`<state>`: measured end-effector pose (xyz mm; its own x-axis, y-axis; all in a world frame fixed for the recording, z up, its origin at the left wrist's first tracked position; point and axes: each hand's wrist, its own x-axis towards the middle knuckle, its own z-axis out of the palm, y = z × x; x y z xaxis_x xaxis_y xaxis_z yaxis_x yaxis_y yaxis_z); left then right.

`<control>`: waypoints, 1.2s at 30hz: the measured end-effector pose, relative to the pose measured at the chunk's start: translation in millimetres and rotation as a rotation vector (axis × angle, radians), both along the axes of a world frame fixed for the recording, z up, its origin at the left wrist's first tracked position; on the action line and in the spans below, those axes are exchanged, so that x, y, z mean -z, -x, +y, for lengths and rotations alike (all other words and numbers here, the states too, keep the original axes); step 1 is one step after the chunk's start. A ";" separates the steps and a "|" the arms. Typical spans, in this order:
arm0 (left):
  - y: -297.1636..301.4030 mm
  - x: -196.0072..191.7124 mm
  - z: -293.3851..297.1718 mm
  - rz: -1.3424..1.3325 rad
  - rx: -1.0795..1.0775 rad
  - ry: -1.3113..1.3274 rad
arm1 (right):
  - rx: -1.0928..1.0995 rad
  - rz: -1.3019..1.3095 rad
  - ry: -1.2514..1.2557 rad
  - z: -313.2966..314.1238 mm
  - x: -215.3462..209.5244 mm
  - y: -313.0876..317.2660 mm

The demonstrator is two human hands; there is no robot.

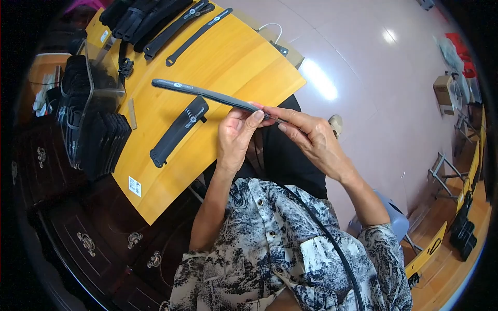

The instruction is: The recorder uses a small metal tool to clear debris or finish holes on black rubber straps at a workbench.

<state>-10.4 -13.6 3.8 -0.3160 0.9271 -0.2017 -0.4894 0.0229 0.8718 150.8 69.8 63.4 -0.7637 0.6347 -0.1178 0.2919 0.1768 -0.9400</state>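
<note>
A long dark strap [207,94] with a small white mark is held up over the front edge of the yellow table. My left hand [237,136] grips it, thumb on top and fingers beneath. My right hand [311,136] is closed at the strap's right end, thumb and fingers pinched together; that end is partly hidden by the fingers. On the table, left of my hands, lies a wider black folded strap [179,132] with pale marks. A single flat black strap [199,37] rests farther back.
The yellow table [244,65] carries a heap of black straps [150,20] at the back left. More stacked black pieces [106,137] stand by a clear plastic holder [92,72] on the left. Dark drawers [111,243] are below; a purple-grey stool [389,210] stands at right.
</note>
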 end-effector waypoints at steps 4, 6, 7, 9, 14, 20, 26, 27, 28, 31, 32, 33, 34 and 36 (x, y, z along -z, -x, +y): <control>-1.4 -1.5 -1.5 -0.010 0.003 -0.033 | -0.026 0.006 0.115 2.2 -3.0 -5.6; -4.7 -1.4 -1.3 -0.016 -0.005 -0.040 | -0.030 -0.067 0.017 2.4 -6.4 -6.6; -7.3 -0.7 -0.9 -0.012 -0.026 -0.054 | -0.030 -0.067 0.016 1.7 -7.1 -6.8; -11.2 0.2 -0.7 -0.008 -0.045 -0.069 | -0.020 -0.086 -0.046 -0.9 -8.1 -6.9; -11.8 0.9 -1.7 -0.019 -0.060 -0.060 | 0.021 -0.116 0.014 -5.3 -10.2 -4.3; -14.3 2.4 1.3 -0.083 -0.048 -0.033 | 0.042 -0.070 -0.267 -10.9 -1.5 -5.9; -7.3 -4.0 -2.9 -0.027 -0.036 0.043 | 0.079 0.051 -0.169 -11.0 21.0 -0.2; -7.2 -5.7 -2.7 -0.027 -0.038 0.044 | 0.083 0.141 -0.065 -10.3 22.3 0.6; -8.6 -8.1 -1.8 -0.084 -0.038 0.025 | 0.082 0.140 -0.064 -10.6 19.7 -0.2; -17.4 -18.2 2.1 -0.139 -0.097 -0.030 | 0.103 0.133 0.044 -13.2 -1.1 -3.1; -21.4 -19.9 3.0 -0.135 -0.151 -0.066 | 0.107 0.079 -0.078 -14.2 -8.0 -3.3; -25.1 -16.2 2.5 -0.136 -0.153 -0.068 | 0.111 0.027 -0.202 -15.3 -14.3 -3.1; -29.0 -9.4 0.8 -0.099 -0.184 -0.088 | 0.109 0.025 -0.205 -17.2 -19.6 -3.5; -34.8 -12.5 -3.3 -0.012 -0.192 -0.044 | 0.120 -0.139 -0.294 -21.7 -27.5 -4.5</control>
